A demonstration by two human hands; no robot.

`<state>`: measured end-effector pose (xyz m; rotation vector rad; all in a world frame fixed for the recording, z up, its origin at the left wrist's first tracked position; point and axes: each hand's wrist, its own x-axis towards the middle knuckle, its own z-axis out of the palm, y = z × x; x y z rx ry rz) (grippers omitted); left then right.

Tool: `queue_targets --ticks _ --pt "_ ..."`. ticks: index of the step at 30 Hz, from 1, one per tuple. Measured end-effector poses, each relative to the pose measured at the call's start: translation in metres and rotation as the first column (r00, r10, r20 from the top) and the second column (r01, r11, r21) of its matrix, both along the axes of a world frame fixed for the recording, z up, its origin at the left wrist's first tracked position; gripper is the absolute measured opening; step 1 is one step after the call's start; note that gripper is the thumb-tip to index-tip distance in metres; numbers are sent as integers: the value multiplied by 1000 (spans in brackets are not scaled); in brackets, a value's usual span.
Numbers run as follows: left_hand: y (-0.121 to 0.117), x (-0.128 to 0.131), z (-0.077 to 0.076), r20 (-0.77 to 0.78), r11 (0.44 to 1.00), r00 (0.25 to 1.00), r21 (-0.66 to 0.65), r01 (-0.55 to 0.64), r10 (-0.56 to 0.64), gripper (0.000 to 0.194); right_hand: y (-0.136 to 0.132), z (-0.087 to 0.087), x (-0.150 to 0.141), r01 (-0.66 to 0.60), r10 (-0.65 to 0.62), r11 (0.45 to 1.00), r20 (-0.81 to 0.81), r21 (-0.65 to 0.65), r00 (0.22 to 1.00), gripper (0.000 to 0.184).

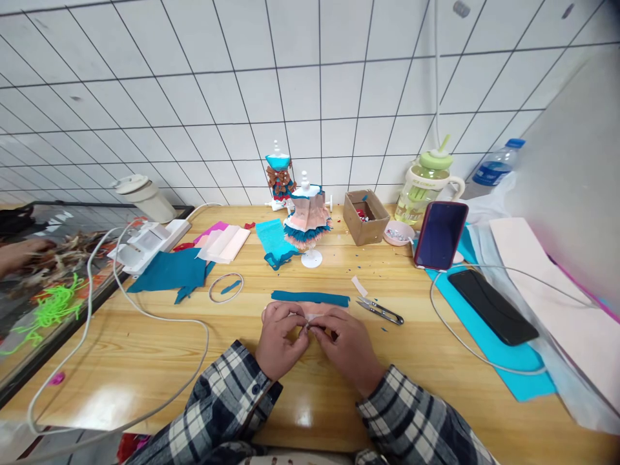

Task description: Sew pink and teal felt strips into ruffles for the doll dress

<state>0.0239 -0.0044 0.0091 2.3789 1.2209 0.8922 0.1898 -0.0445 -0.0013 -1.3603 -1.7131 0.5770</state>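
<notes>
Low over the front of the table, my left hand (281,339) and my right hand (347,345) meet fingertip to fingertip. Both pinch the near edge of a pale peach crepe paper strip (314,307), most of which is hidden beneath the fingers. Just beyond it lies a dark teal crepe paper strip (334,299), stretched flat from left to right. Thread snips (380,310) rest to the right of my right hand, beside a small pale paper scrap (359,285). Further back stands a small dress form (307,213) in a peach and teal ruffled paper dress.
Behind are a second dressed form (279,177), a cardboard box (365,219), a bead bowl (398,234) and a jug (426,184). A phone (440,236) stands upright; another phone (493,307) lies right. Cable (203,336), hoop (226,288) and teal paper (169,271) lie left, near another person's hand (22,255).
</notes>
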Motion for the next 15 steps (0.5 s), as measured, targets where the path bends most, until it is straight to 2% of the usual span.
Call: queue_targets --ticks 4,10,13,15 --pt "0 1 0 0 1000 1000 14 0 0 13 0 -2 0 15 -16 1000 34 27 999 17" --pt "-2 3 1 -11 994 1000 103 -26 28 11 -2 2 -2 44 -45 999 65 19 997 15" --pt "-2 3 0 -12 996 1000 86 -13 14 10 -1 4 -5 94 -95 995 -4 -44 996 10" --pt "-1 2 -1 -2 998 1000 66 -6 6 12 2 4 -7 108 -121 988 -112 -112 986 8"
